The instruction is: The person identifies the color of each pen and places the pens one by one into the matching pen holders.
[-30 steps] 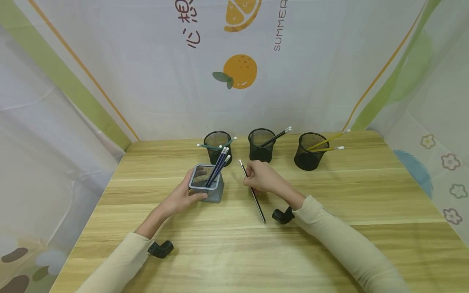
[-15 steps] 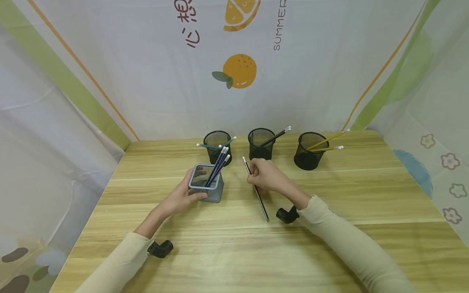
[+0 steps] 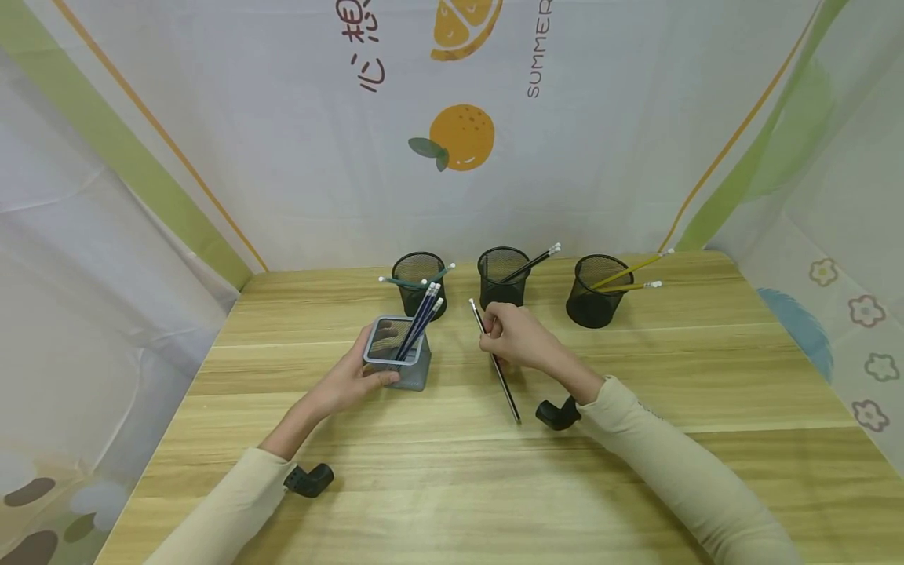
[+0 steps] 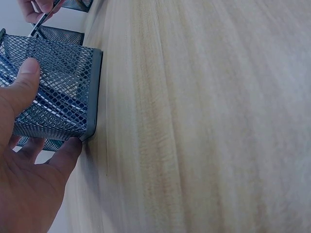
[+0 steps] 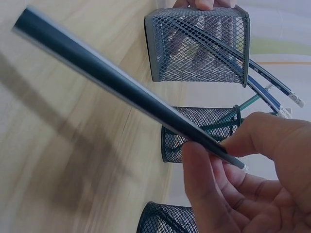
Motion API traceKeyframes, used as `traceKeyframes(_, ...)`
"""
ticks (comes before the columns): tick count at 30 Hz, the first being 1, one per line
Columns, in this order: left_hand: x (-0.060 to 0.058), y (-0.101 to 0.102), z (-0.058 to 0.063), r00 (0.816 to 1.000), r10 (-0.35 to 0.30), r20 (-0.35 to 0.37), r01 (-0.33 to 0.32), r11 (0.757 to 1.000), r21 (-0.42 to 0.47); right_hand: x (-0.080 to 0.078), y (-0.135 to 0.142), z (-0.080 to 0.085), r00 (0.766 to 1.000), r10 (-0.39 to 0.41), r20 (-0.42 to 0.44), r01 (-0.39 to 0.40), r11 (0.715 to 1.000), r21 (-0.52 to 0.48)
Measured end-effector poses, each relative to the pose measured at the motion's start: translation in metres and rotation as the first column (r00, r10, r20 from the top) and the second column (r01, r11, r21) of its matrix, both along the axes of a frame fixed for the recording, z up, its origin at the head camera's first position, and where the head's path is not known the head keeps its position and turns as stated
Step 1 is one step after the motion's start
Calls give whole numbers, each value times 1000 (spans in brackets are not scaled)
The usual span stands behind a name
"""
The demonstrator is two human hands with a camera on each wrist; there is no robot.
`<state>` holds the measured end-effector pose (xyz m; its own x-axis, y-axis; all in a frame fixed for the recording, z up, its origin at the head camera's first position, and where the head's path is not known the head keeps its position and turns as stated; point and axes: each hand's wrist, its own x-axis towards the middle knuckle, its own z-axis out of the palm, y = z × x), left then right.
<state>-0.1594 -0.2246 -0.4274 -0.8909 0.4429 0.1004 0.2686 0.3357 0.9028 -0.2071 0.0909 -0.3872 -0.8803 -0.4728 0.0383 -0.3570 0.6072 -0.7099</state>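
Note:
My left hand point(image 3: 351, 382) grips a grey square mesh pen holder point(image 3: 410, 377) by its side, thumb on the near face. Several dark blue pencils point(image 3: 422, 323) with white erasers lean to the right in it. In the left wrist view the thumb and fingers curl round the mesh pen holder point(image 4: 53, 87). A black pencil point(image 3: 505, 388) is pinched between thumb and fingers of my right hand point(image 3: 519, 336), eraser end pointing away. The right wrist view shows this black pencil point(image 5: 112, 82) raised off the table, its shadow on the wood below.
Behind the hands stand three round black mesh holders: the left one point(image 3: 413, 302) with green pencils, the middle one point(image 3: 503, 292) with black pencils, the right one point(image 3: 592, 306) with yellow pencils. A printed white curtain point(image 3: 318, 173) hangs behind the wooden table point(image 3: 395, 486).
My right hand has moved slightly right and away from me with the black pencil. The left hand and the grey pen holder have stayed in place.

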Motion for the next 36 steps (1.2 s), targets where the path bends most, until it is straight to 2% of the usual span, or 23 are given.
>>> traceKeyframes(7,0,0,0,1000,-6,-18,7,1000,4,1,2,3,1000,4,21,-3,1000,-28)
traceKeyframes(14,1,1,2,1000,1,31,-2,1000,18,0,7,4,1000,11,26,-9,999,-51)
traceKeyframes(19,1,1,2,1000,-4,31,4,1000,23,-1,12,5,999,11,34,-9,998,-63)
traceKeyframes(36,1,0,2,1000,0,28,0,1000,21,-1,31,10,1000,-10,-26,7,996,-87)
